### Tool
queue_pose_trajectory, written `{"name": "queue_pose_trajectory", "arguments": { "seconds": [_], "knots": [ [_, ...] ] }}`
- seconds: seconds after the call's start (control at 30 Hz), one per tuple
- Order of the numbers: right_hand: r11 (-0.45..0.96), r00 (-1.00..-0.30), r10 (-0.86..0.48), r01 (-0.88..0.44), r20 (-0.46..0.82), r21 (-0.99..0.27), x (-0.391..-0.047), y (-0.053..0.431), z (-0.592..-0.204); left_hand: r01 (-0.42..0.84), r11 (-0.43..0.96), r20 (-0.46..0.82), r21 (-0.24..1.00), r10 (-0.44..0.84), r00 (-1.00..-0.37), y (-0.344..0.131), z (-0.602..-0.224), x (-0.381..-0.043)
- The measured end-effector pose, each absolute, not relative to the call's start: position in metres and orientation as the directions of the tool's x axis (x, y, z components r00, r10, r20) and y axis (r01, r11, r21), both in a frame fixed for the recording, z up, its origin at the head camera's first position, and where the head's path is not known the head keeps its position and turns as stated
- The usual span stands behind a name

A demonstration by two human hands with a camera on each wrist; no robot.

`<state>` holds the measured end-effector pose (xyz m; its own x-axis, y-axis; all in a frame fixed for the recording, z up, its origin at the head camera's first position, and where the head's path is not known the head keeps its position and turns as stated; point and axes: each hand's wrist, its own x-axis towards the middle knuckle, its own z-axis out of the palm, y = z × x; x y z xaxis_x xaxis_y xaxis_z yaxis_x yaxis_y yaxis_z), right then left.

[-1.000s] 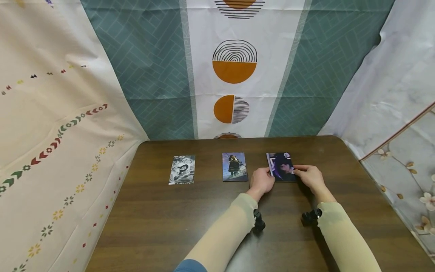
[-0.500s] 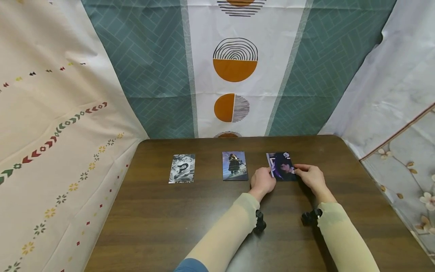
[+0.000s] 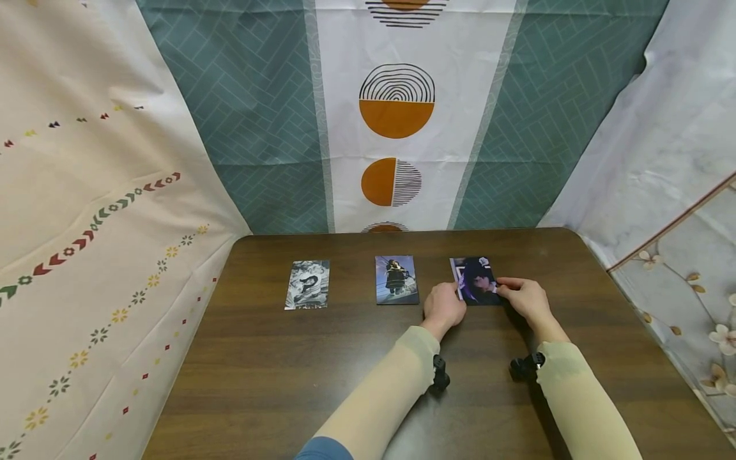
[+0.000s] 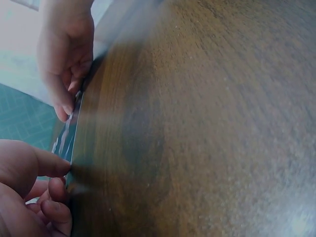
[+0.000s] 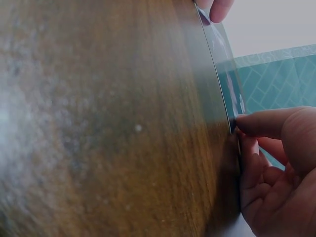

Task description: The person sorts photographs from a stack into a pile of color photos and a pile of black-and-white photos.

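A dark purple photo card [image 3: 478, 281] lies on the wooden table, right of the middle, with a hand at either side. My left hand [image 3: 445, 308] holds its left edge near the lower corner. From the opposite side my right hand [image 3: 524, 298] pinches the right edge. In the left wrist view the card [image 4: 66, 136] appears nearly edge-on, the left thumb [image 4: 52, 165] against it and the other fingers curled below. The right wrist view has the right thumb [image 5: 266, 122] and fingers at the card's [image 5: 224, 74] near corner.
Two more photo cards lie in the same row: a blue-grey one [image 3: 397, 280] in the middle and a black-and-white one [image 3: 307, 285] at the left. The brown table [image 3: 276, 370] ends at a patterned cloth [image 3: 397, 166] behind, with further cloths at both sides.
Almost nothing differs. The left hand has shifted very slightly to the right since one second ago, and the head view has tilted a touch; the cards lie where they were.
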<state>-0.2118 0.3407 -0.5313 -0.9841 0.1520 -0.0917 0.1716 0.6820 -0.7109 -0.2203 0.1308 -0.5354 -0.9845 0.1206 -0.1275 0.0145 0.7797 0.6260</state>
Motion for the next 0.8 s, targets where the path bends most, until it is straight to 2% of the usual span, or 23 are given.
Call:
{"name": "queue_pose_trajectory", "arguments": {
  "seconds": [0.3,0.8],
  "knots": [
    [0.682,-0.984,0.151,0.171,-0.092,-0.711,-0.212,0.341,-0.532,0.041,0.782,-0.106,0.622,0.136,-0.985,0.128,-0.533,-0.219],
    [0.667,-0.984,0.143,0.172,-0.102,-0.725,-0.213,0.342,-0.532,0.030,0.699,-0.111,0.715,0.156,-0.981,0.119,-0.529,-0.217]
  ]
}}
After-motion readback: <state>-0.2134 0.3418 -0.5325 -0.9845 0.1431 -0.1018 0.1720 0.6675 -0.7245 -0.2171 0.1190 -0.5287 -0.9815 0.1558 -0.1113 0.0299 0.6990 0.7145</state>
